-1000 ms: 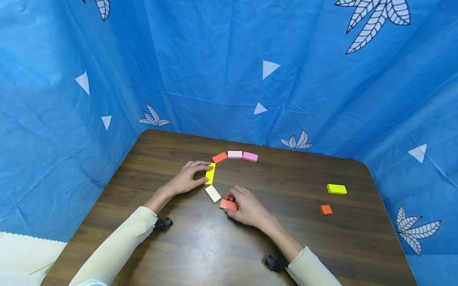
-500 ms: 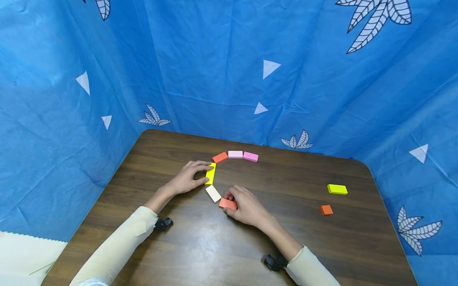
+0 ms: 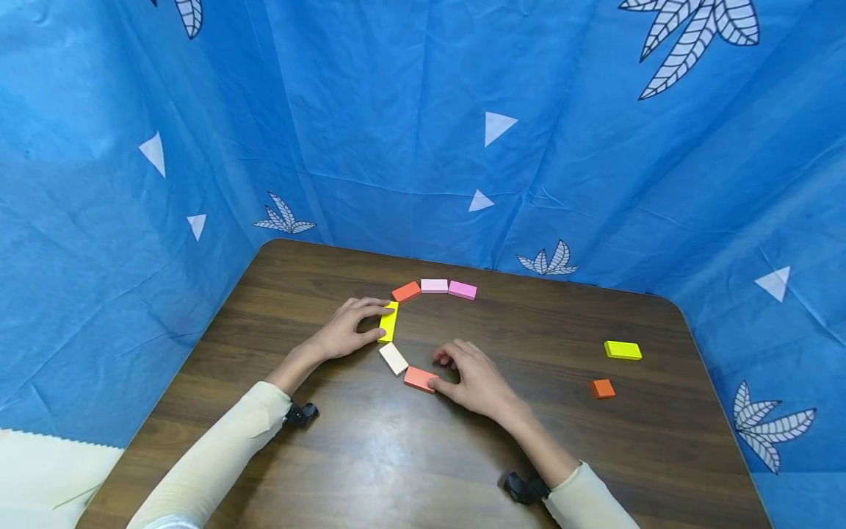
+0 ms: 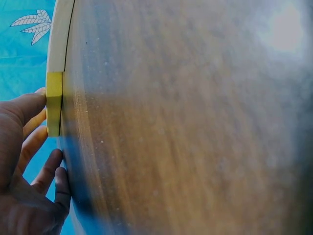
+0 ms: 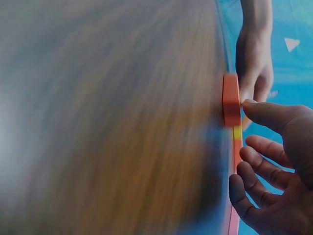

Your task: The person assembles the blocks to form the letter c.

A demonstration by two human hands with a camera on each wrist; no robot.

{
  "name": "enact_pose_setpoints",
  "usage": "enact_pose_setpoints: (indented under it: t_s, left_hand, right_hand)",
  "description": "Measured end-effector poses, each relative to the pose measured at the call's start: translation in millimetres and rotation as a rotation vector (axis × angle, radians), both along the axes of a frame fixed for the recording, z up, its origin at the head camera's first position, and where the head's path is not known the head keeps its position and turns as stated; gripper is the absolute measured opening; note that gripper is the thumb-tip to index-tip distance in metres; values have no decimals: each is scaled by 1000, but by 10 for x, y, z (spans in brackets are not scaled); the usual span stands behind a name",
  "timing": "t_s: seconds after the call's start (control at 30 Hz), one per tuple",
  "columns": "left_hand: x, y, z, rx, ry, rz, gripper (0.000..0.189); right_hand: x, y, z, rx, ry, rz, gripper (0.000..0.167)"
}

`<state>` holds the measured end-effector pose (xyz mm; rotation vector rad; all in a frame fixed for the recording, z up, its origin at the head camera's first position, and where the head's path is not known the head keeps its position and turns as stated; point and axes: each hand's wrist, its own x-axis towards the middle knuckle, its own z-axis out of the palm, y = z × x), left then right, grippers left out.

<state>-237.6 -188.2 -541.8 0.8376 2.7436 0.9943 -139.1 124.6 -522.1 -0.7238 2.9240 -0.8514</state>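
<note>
In the head view, my left hand [image 3: 346, 328] holds the yellow block [image 3: 388, 322], its thumb at the near end and a fingertip at the far end. The left wrist view shows that yellow block [image 4: 54, 104] beside the thumb. A cream block [image 3: 393, 358] lies just below the yellow one. Past it is a coral block [image 3: 420, 379], its near side facing me. My right hand [image 3: 477, 380] has its thumb at the coral block's right end, while its other fingers stand apart from it. From the right wrist, the coral block [image 5: 231, 100] appears beside the thumb tip.
A red-orange block [image 3: 406, 292], a pale pink block [image 3: 434, 286] and a pink block [image 3: 462, 290] continue the curve behind. Off to the right lie a yellow-green block [image 3: 623, 350] and a small orange block [image 3: 602, 389]. A blue curtain [image 3: 423, 147] hangs behind the brown table [image 3: 317, 272].
My right hand has loosened its pinch on the coral block and shifted to the right, fingers spreading. The coral block stays by the cream one. My left hand has not visibly moved.
</note>
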Motion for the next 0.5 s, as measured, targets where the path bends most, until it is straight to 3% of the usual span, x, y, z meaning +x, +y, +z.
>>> enact_pose_setpoints:
  t_s: [0.5]
  left_hand:
    - [5, 5, 9, -10, 13, 1, 49]
  right_hand:
    - [40, 1203, 9, 30, 66, -205, 32]
